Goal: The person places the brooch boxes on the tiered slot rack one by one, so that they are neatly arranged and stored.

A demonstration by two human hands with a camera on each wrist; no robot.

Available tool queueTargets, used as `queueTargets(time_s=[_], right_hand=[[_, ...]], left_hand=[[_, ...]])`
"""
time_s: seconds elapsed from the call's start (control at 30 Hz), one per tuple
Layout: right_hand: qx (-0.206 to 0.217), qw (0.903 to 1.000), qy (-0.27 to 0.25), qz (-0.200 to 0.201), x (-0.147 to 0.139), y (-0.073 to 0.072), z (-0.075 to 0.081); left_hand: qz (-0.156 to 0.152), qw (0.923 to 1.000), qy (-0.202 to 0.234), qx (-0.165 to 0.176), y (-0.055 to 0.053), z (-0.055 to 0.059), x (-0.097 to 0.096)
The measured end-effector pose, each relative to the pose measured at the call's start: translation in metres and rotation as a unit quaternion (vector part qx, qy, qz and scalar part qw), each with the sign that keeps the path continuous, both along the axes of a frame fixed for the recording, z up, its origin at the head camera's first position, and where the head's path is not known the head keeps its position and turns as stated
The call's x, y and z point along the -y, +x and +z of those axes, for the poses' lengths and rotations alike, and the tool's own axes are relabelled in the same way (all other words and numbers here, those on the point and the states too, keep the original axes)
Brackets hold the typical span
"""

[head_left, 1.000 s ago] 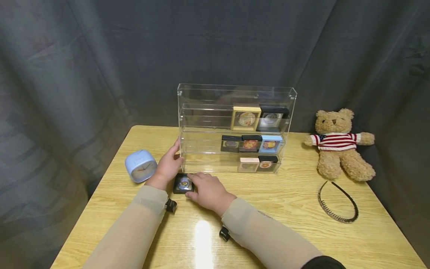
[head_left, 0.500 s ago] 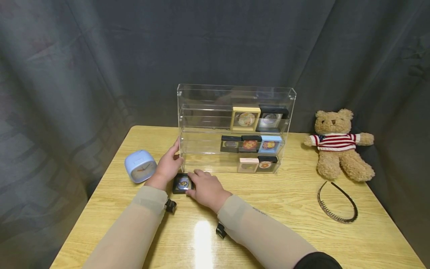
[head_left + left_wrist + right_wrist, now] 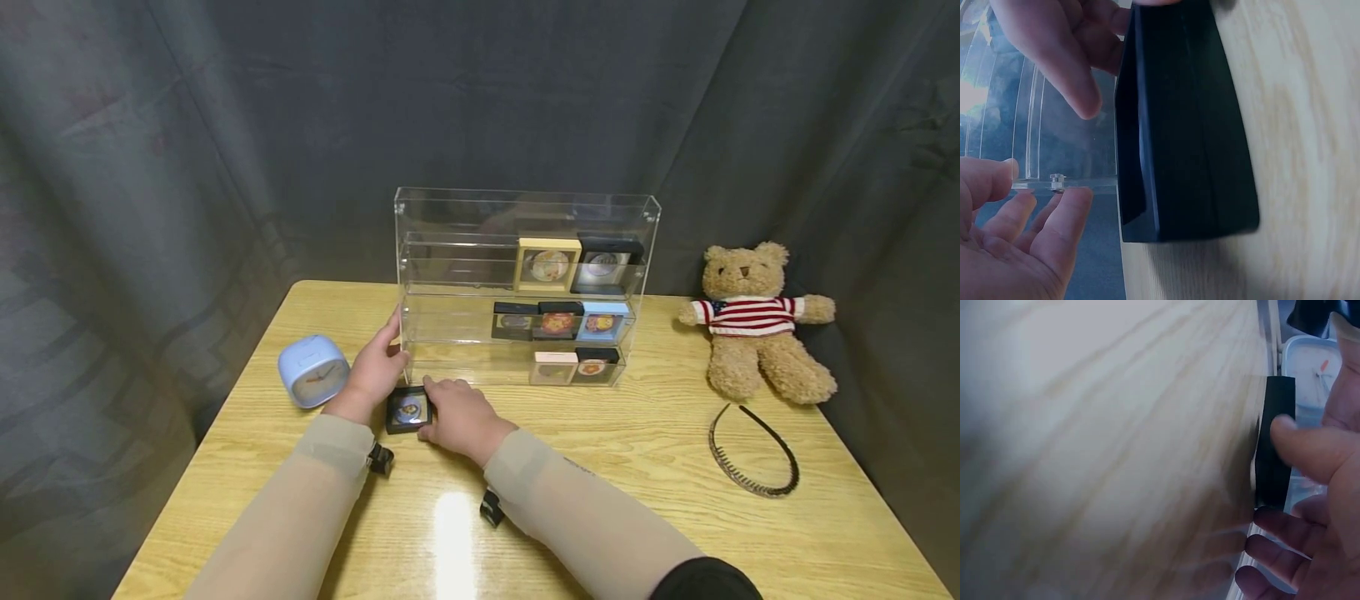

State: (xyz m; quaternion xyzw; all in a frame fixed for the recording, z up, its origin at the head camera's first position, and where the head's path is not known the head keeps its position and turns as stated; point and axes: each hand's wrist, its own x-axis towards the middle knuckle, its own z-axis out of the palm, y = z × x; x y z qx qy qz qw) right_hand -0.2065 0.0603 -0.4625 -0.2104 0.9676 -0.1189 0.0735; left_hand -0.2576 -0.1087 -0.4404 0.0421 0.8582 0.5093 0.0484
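Note:
A small square black display frame (image 3: 407, 408) with a round blue picture lies close in front of the left end of a clear acrylic rack (image 3: 525, 197). My right hand (image 3: 461, 423) holds it by its right side, thumb at the near corner and index finger at the far corner. The right wrist view shows the thumb against the black frame (image 3: 1276, 444). My left hand (image 3: 372, 375) grips the rack's left side panel; in the left wrist view its thumb and fingers are on either side of the clear panel (image 3: 1072, 156).
Several similar frames stand on the right part of the rack's three tiers, including a yellow frame (image 3: 548, 265). A blue alarm clock (image 3: 315, 372) is left of my left hand. A teddy bear (image 3: 753, 325) and a headband (image 3: 756, 454) are on the right of the wooden table (image 3: 637, 467).
My right hand has shifted slightly, its index finger moving from over the frame's top to its far right corner. The frame has turned a little. The left hand stays on the rack.

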Motion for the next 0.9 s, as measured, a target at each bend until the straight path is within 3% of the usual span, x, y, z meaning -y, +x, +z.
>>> queueTargets(time_s=[0.3,0.53,0.9], right_hand=[[0.019,0.9997,-0.008,-0.013,0.003,-0.007,0.002],[0.034,0.9956,-0.081,-0.032,-0.002,-0.008,0.001],[0.080,0.9776,-0.190,-0.042,-0.031,-0.004,0.005]], left_hand=[[0.000,1.0000,0.002,-0.006,-0.001,-0.001,0.001],[-0.003,0.9998,0.021,-0.004,-0.003,-0.002,0.000],[-0.004,0.9998,0.017,-0.006,-0.004,-0.003,0.001]])
